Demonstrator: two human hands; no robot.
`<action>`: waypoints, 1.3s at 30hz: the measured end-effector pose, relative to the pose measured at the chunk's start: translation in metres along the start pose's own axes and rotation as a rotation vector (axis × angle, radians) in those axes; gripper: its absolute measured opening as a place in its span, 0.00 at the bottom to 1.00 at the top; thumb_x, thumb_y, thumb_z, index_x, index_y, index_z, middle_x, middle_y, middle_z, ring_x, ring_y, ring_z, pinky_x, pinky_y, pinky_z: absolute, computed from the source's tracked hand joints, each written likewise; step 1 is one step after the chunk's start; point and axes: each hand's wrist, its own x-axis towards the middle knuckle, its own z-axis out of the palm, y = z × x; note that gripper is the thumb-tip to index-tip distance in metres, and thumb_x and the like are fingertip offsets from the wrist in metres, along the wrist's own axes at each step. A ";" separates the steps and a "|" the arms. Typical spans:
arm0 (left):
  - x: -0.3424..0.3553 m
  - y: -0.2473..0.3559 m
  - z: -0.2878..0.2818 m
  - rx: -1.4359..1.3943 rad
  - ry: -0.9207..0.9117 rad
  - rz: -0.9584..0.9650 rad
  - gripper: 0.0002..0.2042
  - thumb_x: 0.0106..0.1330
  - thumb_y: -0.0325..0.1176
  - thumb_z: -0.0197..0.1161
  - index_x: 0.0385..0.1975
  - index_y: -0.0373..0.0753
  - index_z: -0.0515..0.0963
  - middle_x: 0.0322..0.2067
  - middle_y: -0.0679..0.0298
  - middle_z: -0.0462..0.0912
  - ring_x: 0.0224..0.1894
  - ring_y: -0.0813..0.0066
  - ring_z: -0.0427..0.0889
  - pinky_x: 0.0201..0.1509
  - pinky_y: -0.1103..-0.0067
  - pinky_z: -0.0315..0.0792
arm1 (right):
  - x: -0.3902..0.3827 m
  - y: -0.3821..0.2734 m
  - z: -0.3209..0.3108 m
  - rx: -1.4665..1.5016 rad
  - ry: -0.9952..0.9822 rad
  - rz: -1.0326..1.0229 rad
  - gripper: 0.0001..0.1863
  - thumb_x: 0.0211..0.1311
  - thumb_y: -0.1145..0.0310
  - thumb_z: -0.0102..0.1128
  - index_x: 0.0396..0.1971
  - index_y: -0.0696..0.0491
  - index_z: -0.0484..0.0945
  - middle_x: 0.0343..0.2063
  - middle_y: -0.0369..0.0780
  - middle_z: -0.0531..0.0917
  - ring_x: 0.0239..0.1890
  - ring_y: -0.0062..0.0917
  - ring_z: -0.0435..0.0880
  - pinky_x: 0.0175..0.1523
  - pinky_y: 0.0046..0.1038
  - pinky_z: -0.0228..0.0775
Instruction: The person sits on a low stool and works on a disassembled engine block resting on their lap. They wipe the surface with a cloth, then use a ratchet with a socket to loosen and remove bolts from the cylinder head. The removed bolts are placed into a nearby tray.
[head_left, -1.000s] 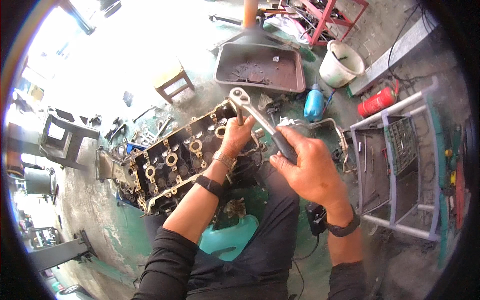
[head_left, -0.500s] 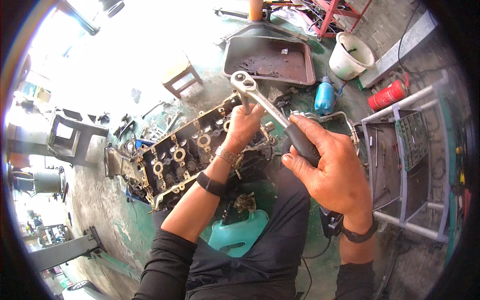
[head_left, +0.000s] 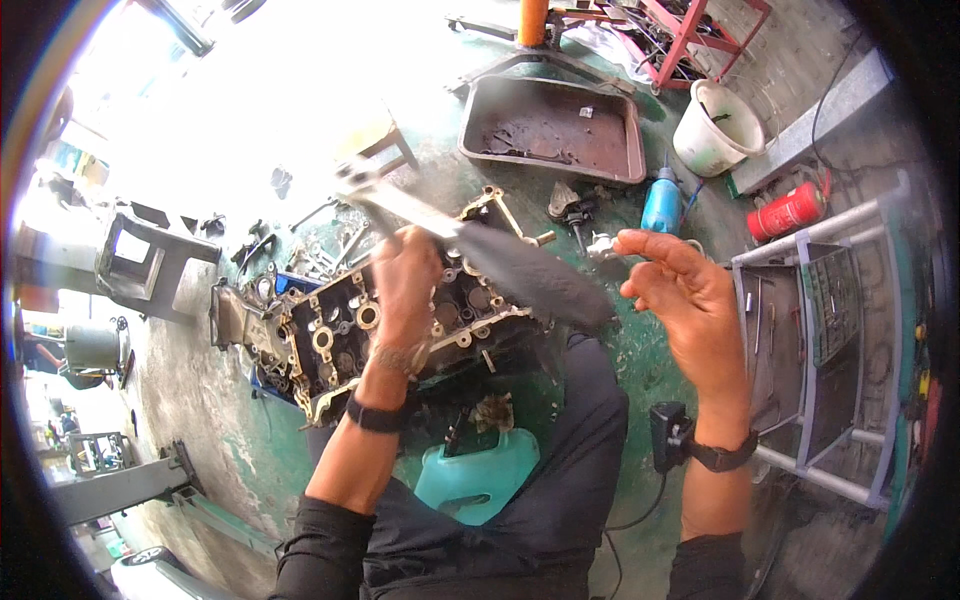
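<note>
Ratchet wrench (head_left: 470, 250) — stiff, heavy steel; left hand (head_left: 405, 285) clenched mid-shaft above the cylinder head (head_left: 330, 335); right hand (head_left: 690, 300) spread, empty — best gripped at its dark handle.

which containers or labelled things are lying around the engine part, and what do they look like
Blue spray can: on the floor right of the cylinder head, upright, pale cap.
Red cylinder: lying farther right, pale label band.
White bucket: top right, round, open.
Teal jug: between the knees.
No screens or signs.
</note>
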 end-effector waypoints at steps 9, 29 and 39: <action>-0.080 -0.006 -0.105 -0.540 0.159 0.070 0.25 0.77 0.46 0.48 0.15 0.47 0.55 0.10 0.73 0.49 0.12 0.79 0.49 0.18 0.77 0.52 | 0.060 0.099 0.028 -0.797 -0.081 -0.176 0.14 0.54 0.77 0.66 0.43 0.57 0.83 0.46 0.42 0.82 0.39 0.29 0.84 0.46 0.28 0.77; -0.156 -0.027 -0.155 -0.704 0.243 0.201 0.26 0.80 0.49 0.35 0.16 0.46 0.55 0.09 0.71 0.49 0.10 0.78 0.46 0.18 0.75 0.54 | 0.117 0.164 0.080 -1.354 -0.375 -0.397 0.07 0.56 0.72 0.58 0.30 0.56 0.83 0.39 0.49 0.76 0.47 0.45 0.77 0.48 0.44 0.73; -0.153 -0.031 -0.159 -0.645 0.209 0.242 0.26 0.80 0.50 0.36 0.16 0.46 0.54 0.08 0.72 0.50 0.09 0.79 0.47 0.17 0.75 0.54 | 0.111 0.155 0.072 -1.193 -0.324 -0.259 0.05 0.54 0.73 0.67 0.31 0.55 0.84 0.55 0.50 0.76 0.58 0.46 0.74 0.61 0.40 0.70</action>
